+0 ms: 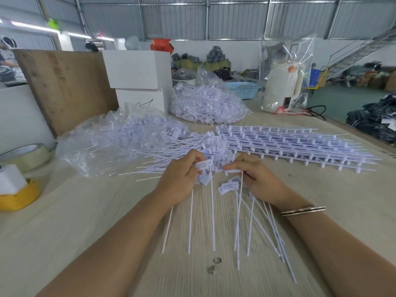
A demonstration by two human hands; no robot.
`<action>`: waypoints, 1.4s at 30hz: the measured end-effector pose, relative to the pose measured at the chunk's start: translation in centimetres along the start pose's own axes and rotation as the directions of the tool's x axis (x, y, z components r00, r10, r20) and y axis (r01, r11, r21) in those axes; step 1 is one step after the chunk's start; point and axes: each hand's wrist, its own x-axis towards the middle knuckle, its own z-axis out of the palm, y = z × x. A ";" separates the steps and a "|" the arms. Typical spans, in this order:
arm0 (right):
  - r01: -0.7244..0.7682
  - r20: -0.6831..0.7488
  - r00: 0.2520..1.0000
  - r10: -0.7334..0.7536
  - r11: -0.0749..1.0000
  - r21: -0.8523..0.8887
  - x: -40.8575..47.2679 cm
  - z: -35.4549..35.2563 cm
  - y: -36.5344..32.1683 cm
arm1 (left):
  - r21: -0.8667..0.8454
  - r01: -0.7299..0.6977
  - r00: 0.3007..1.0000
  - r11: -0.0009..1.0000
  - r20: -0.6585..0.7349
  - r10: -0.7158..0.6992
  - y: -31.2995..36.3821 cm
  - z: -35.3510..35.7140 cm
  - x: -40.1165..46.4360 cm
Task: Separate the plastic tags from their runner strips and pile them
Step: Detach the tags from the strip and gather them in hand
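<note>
Left hand (182, 179), frame centre: fingers curled, grip closed on a small bunch of white tags (204, 166), heads at the fingertips, stems hanging toward the lower edge. Right hand (255, 179), just right of it: thumb and forefinger pinch a short white runner strip (232, 171), one tag stem dropping from it. The two grips are near each other, strip end almost touching the left-hand bunch. Bracelet (303, 210) on the right wrist.

Under and between the hands: loose tags (227, 187) flat on the counter (85, 211), long stems fanned toward the lower right. Just above the hands: a pile of separated tags (171, 155), stems pointing left, overlapping the mouth of a clear bag of tags (111, 142) at centre left. Right of centre: a stack of unseparated runner sheets (289, 144) lying flat, near the right hand. Upper centre: a second clear bag of tags (205, 106).

Left edge: tape roll (27, 155) and yellow tape roll (19, 198). Behind: wooden board (64, 82) leaning upright, white boxes (139, 76) stacked, blue basket (244, 87), white kettle in plastic wrap (282, 86). Two small metal bits (214, 264) on the counter near bottom centre.
</note>
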 end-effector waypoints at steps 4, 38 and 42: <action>0.076 -0.009 0.997 -0.076 0.997 -0.022 0.0 0.0 0.1 | 0.008 0.025 0.999 1.000 0.039 -0.025 -0.1 0.1 0.1; 0.124 -0.210 0.970 -0.125 0.992 -0.016 0.2 0.2 -1.4 | 0.032 -0.142 0.984 0.989 0.110 0.138 1.8 0.5 -0.2; 0.075 -0.206 0.976 -0.075 0.997 -0.007 0.2 0.3 -1.4 | 0.008 -0.092 0.989 0.996 0.116 0.090 2.0 0.7 -0.3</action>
